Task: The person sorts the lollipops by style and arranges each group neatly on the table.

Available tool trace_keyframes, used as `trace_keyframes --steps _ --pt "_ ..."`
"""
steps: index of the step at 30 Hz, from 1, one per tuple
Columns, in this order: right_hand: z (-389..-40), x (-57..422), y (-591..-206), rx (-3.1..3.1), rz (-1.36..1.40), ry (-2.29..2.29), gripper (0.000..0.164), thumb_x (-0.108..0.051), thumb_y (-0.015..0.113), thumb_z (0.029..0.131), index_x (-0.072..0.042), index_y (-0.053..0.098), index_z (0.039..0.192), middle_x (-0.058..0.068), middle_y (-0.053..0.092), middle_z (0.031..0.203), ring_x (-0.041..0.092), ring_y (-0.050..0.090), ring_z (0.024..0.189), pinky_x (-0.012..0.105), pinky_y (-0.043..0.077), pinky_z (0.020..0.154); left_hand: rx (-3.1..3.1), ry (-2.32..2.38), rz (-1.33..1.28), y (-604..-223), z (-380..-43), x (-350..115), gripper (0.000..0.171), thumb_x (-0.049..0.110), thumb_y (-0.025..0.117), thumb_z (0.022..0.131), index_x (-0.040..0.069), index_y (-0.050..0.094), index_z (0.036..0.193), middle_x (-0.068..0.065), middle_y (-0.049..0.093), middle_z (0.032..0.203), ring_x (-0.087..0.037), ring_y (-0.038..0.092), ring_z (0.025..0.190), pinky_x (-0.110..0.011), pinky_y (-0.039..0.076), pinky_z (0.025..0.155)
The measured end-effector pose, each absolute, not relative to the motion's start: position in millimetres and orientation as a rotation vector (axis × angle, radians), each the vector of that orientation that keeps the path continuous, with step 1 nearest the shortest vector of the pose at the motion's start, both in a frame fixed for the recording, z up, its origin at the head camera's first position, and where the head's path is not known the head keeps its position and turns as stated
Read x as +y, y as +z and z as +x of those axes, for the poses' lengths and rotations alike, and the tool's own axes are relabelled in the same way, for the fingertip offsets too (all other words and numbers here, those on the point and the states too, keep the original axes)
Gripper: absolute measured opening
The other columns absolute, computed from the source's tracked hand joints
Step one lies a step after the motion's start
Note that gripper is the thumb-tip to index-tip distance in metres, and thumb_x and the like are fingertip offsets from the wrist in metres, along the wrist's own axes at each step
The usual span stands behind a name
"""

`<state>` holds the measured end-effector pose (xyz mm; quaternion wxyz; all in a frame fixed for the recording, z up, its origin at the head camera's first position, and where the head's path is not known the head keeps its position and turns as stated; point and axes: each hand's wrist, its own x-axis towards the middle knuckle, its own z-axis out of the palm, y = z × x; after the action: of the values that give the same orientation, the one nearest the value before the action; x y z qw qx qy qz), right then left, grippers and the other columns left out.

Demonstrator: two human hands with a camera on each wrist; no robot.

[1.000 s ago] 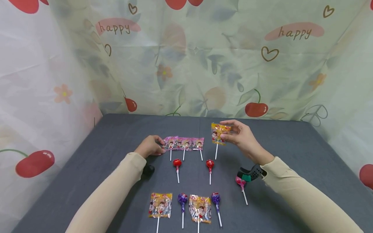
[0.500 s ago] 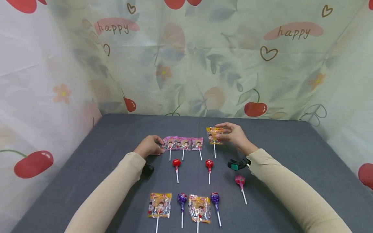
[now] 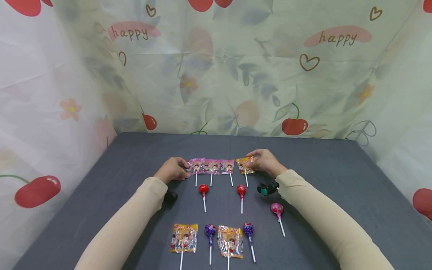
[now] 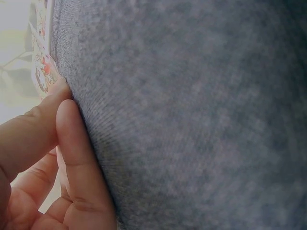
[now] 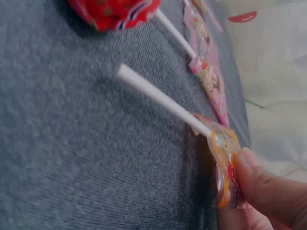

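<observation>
Several flat lollipops in pink wrappers lie in a row toward the back of the table, among them a middle pink lollipop [image 3: 212,166]. At the row's left end, my left hand [image 3: 172,169] pinches the wrapper edge of the leftmost pink lollipop [image 3: 196,165]. My right hand [image 3: 264,162] holds a yellow-wrapped lollipop [image 3: 243,165] by the right side of its wrapper, at the right end of the row. In the right wrist view the thumb [image 5: 264,184] presses on that wrapper, and its white stick points away over the cloth.
Two red lollipops [image 3: 241,190] lie in front of the row. A pink round lollipop [image 3: 277,208] is near the right forearm. At the front are two purple lollipops [image 3: 210,230] and two yellow-wrapped lollipops [image 3: 184,238]. A patterned curtain [image 3: 222,75] stands behind the grey table [image 3: 135,150].
My right hand has moved left and down with the yellow-wrapped lollipop, bringing it to the table beside the pink row. The left hand has stayed in place.
</observation>
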<state>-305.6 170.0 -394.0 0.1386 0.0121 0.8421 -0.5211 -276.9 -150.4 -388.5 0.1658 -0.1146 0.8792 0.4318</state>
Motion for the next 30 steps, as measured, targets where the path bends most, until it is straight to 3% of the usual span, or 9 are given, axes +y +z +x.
trace_keyframes --steps 8,18,30 --pt "-307.9 162.5 -393.0 2.492 0.069 -1.428 0.039 0.000 0.075 0.082 0.004 0.061 0.118 0.008 0.059 0.081 0.009 0.060 0.066 0.025 0.056 0.065 2.506 1.221 -0.329 -389.2 -277.1 -151.2 0.028 0.001 0.075 0.082 0.007 0.061 0.106 -0.013 0.052 0.097 -0.014 0.054 0.062 -0.019 0.051 0.056" --pt "-305.0 161.2 -387.5 2.591 0.043 -1.289 0.037 -0.005 0.081 0.077 0.003 0.066 0.109 0.015 0.065 0.092 0.014 0.062 0.072 0.027 0.057 0.067 2.498 1.247 -0.331 -389.0 -278.0 -151.0 0.029 -0.001 0.075 0.081 0.006 0.061 0.106 -0.013 0.051 0.099 -0.013 0.054 0.062 -0.019 0.052 0.056" --pt "-307.6 160.3 -388.6 2.629 0.062 -1.226 0.036 -0.008 0.080 0.079 0.002 0.066 0.111 0.016 0.063 0.103 0.015 0.059 0.079 0.026 0.055 0.070 2.500 1.237 -0.348 -392.0 -280.5 -151.0 0.030 0.000 0.076 0.080 0.007 0.061 0.105 -0.012 0.052 0.098 -0.012 0.055 0.061 -0.019 0.052 0.055"
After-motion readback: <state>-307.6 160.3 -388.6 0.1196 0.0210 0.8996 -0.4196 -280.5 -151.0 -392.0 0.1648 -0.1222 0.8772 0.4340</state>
